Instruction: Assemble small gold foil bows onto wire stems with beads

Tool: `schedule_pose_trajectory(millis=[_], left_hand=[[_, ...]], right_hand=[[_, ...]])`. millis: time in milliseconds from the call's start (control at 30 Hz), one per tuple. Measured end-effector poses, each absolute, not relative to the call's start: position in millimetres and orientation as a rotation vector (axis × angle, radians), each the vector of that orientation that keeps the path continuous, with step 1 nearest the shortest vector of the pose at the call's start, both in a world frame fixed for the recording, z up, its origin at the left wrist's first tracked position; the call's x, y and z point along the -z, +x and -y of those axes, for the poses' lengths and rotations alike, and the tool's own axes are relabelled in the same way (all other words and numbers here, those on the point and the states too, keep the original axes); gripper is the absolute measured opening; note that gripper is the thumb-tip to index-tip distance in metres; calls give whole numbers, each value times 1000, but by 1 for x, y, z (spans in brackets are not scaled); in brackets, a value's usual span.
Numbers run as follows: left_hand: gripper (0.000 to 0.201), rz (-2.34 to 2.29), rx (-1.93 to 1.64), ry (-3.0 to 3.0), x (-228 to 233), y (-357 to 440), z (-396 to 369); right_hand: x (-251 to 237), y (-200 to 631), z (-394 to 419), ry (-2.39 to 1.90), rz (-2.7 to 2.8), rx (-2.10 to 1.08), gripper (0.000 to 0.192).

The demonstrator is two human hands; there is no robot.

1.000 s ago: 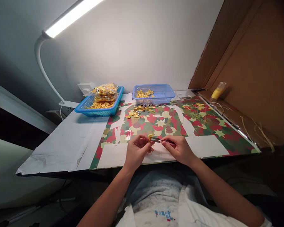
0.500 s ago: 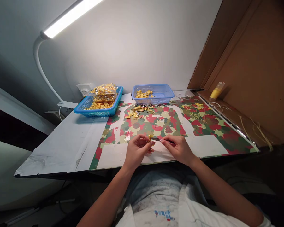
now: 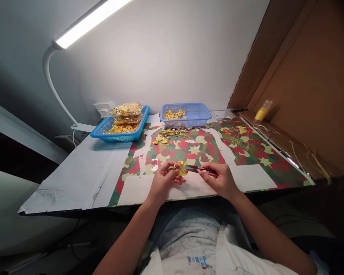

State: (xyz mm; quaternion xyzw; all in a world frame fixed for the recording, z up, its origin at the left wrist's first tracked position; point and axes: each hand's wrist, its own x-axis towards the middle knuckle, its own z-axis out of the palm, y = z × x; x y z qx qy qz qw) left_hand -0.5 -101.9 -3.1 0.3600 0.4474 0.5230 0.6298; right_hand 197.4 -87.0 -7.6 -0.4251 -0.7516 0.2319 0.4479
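The thin tool [image 3: 202, 169] in the right hand [image 3: 222, 181] is mostly covered by that hand's fingers, so only its dark tip shows, and it may be tweezers or small scissors, though the view is too small to be sure. The left hand [image 3: 163, 179] is raised just above the tabletop [image 3: 83, 172] at its near edge, its fingers pinched shut on a small gold bow [image 3: 180, 168] with a thin loop beside it. The right hand rests low opposite, its fingers closed around the tool, whose tip points at the bow.
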Motion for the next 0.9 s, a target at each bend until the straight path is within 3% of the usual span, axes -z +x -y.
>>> schedule_pose_trajectory(millis=[300,900], left_hand=[[33,-1002,-1181,897,7,-1,103],[37,-1022,-1168,930,6,0,106]], right_hand=[[13,194,92,-912,2004,-179,20],[14,195,94,-837,2074,30,15]])
